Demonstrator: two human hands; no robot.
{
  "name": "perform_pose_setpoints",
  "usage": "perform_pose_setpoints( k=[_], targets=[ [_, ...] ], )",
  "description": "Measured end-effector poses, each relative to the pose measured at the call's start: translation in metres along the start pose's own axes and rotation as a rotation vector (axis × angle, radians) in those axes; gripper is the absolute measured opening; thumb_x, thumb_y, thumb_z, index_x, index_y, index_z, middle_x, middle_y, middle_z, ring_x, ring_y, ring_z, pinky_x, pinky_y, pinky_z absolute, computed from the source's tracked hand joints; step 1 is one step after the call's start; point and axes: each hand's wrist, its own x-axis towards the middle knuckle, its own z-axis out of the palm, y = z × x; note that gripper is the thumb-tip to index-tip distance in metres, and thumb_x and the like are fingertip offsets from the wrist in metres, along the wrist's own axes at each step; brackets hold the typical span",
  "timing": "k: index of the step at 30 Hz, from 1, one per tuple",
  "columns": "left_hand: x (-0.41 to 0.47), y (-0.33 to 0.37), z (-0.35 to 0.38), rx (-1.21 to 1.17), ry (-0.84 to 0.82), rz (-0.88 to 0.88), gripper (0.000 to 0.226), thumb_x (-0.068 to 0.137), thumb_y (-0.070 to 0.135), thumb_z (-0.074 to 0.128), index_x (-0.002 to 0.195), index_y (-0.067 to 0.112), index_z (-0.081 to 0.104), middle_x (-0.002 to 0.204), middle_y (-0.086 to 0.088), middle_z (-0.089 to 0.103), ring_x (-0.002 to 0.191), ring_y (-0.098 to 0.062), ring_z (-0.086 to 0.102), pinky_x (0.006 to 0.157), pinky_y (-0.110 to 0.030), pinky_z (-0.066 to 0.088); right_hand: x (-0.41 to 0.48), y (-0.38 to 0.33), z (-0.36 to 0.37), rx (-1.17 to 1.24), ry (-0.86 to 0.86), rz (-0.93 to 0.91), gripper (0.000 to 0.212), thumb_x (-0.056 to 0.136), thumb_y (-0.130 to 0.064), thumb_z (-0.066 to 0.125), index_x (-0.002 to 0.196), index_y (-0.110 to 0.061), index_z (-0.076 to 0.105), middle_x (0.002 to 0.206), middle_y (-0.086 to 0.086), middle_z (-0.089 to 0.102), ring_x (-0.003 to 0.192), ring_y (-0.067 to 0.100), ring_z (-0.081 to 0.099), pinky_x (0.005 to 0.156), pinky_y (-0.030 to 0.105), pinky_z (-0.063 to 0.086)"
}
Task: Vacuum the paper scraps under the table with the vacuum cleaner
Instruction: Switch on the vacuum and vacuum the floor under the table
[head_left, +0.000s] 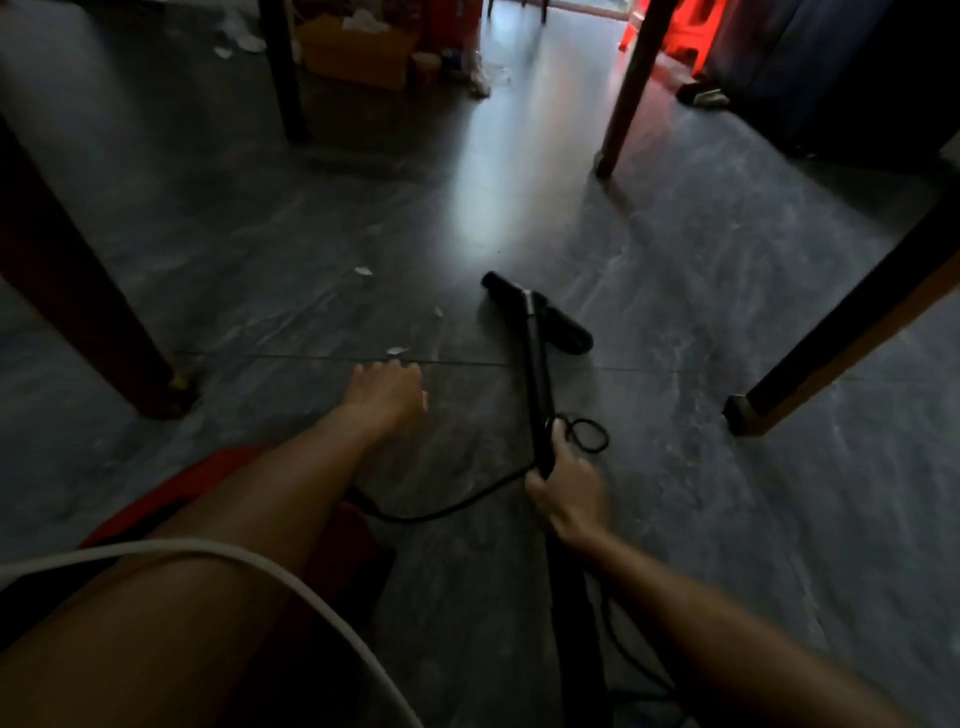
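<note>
The person crouches low between the table legs (78, 291), and the holds seem to follow from that. The right hand (569, 493) has its fingers curled round the black vacuum wand (537, 395) partway down the shaft, probably because there is little headroom here and a short grip steers better. The floor head (540, 317) rests on the dark floor (727, 260) at about twelve o'clock from that hand.

The left hand (387, 389) lies flat on the floor with its fingers fairly straight, holding nothing. It looks like a prop for the body's weight.

The paper scraps (397, 351) are small and white. One lies just past the left fingertips at twelve o'clock, and two more sit between nine and ten o'clock from the floor head, near it but apart from it. Further scraps show far off at eleven o'clock, beside a far leg.

A black cord (587, 434) loops at one o'clock from the right hand, close enough to snag a sideways sweep.
</note>
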Motion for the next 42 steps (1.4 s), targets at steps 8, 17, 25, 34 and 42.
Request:
perform_pose_setpoints(
  k=[8, 17, 25, 34, 42],
  targets=[
    [-0.016, -0.065, 0.008, -0.045, 0.002, -0.177, 0.041, 0.093, 0.036, 0.044, 0.120, 0.008, 0.055, 0.130, -0.017, 0.056, 0.118, -0.033, 0.055, 0.101, -0.043, 0.043, -0.022, -0.035, 0.042, -0.011, -0.093, -0.158, 0.074, 0.091, -0.040, 0.049, 0.150, -0.044, 0.005, 0.108, 0.014, 0.059, 0.091, 0.029, 0.063, 0.077, 0.037, 0.056],
    [-0.006, -0.070, 0.019, -0.028, 0.014, -0.248, 0.047, 0.096, 0.040, 0.039, 0.130, 0.009, 0.050, 0.137, -0.016, 0.052, 0.125, -0.031, 0.049, 0.106, -0.042, 0.040, 0.086, -0.102, 0.027, 0.017, -0.165, -0.269, 0.072, 0.090, -0.036, 0.051, 0.151, -0.038, 0.014, 0.119, 0.015, 0.063, 0.102, 0.033, 0.062, 0.080, 0.033, 0.049],
    [-0.016, -0.072, 0.025, -0.016, -0.019, -0.263, 0.048, 0.096, 0.041, 0.037, 0.132, 0.010, 0.046, 0.136, -0.016, 0.052, 0.123, -0.032, 0.050, 0.105, -0.043, 0.039, -0.010, -0.024, 0.050, -0.098, -0.296, -0.378, 0.078, 0.092, -0.038, 0.050, 0.148, -0.048, -0.002, 0.112, 0.007, 0.052, 0.093, 0.023, 0.062, 0.073, 0.028, 0.047],
    [-0.033, -0.069, 0.011, 0.001, -0.119, -0.173, 0.046, 0.098, 0.042, 0.035, 0.127, 0.012, 0.052, 0.134, -0.013, 0.054, 0.120, -0.028, 0.053, 0.103, -0.040, 0.042, 0.039, -0.040, 0.016, -0.059, -0.075, -0.282, 0.071, 0.090, -0.040, 0.049, 0.151, -0.038, 0.013, 0.107, 0.015, 0.064, 0.092, 0.033, 0.064, 0.072, 0.032, 0.048],
    [-0.026, -0.057, 0.000, -0.023, -0.085, -0.117, 0.045, 0.097, 0.043, 0.035, 0.125, 0.012, 0.053, 0.131, -0.015, 0.054, 0.117, -0.031, 0.054, 0.097, -0.040, 0.045, -0.053, -0.004, 0.035, -0.162, -0.278, -0.328, 0.082, 0.089, -0.034, 0.051, 0.148, -0.050, -0.003, 0.118, 0.010, 0.053, 0.100, 0.028, 0.062, 0.082, 0.035, 0.052]
  ],
)
